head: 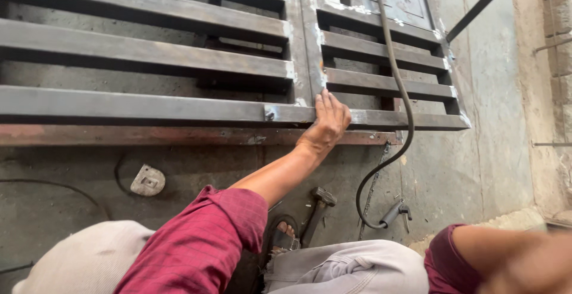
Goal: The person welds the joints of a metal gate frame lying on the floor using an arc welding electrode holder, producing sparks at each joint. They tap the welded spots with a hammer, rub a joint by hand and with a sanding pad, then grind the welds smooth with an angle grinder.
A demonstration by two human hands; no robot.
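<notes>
far left to centre: steel gate frame (179, 112) flat on concrete floor (500, 151), welded slats running left-right. centre: left hand (329, 121) open, palm flat on near rail, gripping nothing. right of it: black cable (405, 109) draped over frame; hammer (319, 210) near foot. risk: sharp weld spatter or hot joint under palm. far right: right hand (530, 267) blurred, cropped; grip unreadable.

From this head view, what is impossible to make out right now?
- Right hand: blurred and cut off by the bottom right corner; whether it holds anything cannot be told.
- Left hand: palm lies on the metal gate frame, so anything beneath it is hidden.
- Hammer: handle end hidden behind the knee.
- Welding holder: its grip too small to read.
</notes>
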